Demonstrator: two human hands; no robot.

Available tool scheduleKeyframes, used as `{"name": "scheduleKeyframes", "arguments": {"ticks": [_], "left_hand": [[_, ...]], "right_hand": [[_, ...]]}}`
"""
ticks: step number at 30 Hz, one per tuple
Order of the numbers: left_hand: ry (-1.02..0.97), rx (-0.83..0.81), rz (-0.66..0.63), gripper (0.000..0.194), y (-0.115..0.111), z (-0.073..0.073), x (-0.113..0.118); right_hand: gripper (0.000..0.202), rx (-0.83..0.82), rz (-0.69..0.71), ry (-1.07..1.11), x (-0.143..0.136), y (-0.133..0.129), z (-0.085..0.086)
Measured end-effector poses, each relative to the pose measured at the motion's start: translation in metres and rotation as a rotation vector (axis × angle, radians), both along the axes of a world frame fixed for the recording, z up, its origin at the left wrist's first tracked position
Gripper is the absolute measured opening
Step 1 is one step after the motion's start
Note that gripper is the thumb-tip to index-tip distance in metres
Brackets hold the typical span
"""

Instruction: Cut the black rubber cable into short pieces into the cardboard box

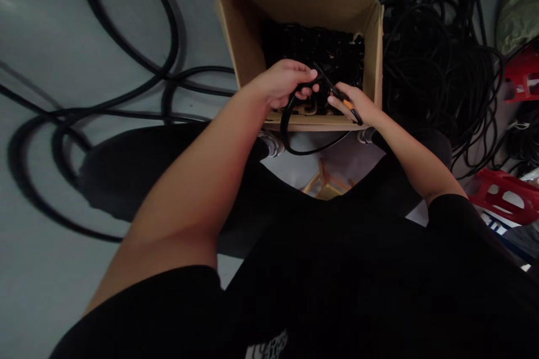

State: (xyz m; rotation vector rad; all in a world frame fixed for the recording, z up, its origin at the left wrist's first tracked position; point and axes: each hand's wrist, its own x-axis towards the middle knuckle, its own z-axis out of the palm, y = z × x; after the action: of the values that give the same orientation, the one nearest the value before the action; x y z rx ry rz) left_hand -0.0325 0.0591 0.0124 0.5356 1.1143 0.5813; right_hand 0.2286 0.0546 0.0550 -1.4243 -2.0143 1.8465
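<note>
Over the near part of a cardboard box (246,28), my left hand (290,81) pinches the end of a black hose or cable (285,123) between thumb and fingers. The hose loops down past the box's front edge. My right hand (353,102) is closed round scissors (348,105) with black and orange handles. Their dark blades point up and left, close by the hose at my left fingertips; whether they touch it I cannot tell. Many small dark pieces (324,47) lie in the box, too dim to name.
Thick black hose (172,39) coils over the grey floor on the left. A big tangle of black hose (438,73) lies right of the box. Red plastic stools (501,196) stand at the far right. Part of a wooden stool (326,184) shows below me, between my legs.
</note>
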Motion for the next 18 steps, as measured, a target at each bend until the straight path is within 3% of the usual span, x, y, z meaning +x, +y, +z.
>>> {"name": "scheduleKeyframes", "arguments": {"ticks": [5, 11, 18], "left_hand": [[0.016, -0.007, 0.018, 0.040, 0.005, -0.003, -0.009], [-0.045, -0.028, 0.151, 0.015, 0.006, 0.003, -0.002], [0.034, -0.058, 0.115, 0.037, 0.000, 0.008, 0.006]], "right_hand": [[0.081, -0.043, -0.037, -0.007, 0.004, 0.000, -0.005], [0.065, -0.145, -0.072, -0.004, 0.011, -0.001, -0.018], [0.072, -0.113, 0.016, 0.034, 0.001, -0.001, 0.000]]}}
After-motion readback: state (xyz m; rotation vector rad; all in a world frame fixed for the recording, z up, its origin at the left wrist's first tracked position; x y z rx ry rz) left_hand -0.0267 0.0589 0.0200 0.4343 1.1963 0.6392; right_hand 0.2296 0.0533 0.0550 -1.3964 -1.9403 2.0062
